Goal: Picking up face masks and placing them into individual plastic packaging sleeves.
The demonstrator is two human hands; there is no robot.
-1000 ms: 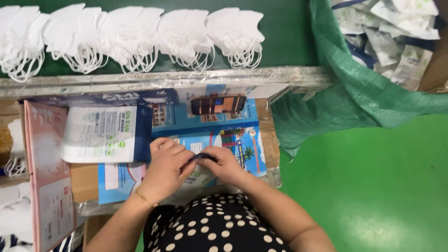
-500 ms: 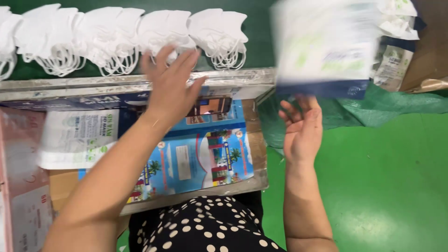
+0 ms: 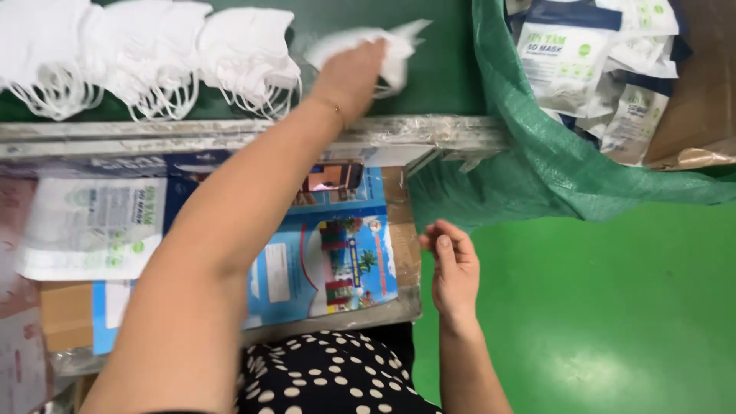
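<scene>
While the left hand [image 3: 354,73] reaches far forward over the metal rail [image 3: 230,134], its fingers close on a white folded mask [image 3: 399,47] lying on the green belt [image 3: 445,77] beyond that rail, long axis across the view. Nearer than the rail, the right hand [image 3: 452,268] hangs empty, fingers loosely curled, well apart from the mask.

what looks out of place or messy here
One white mask sits apart from the neat row of masks, lifted askew in the left hand. The packets in the green sack lie jumbled.
</scene>
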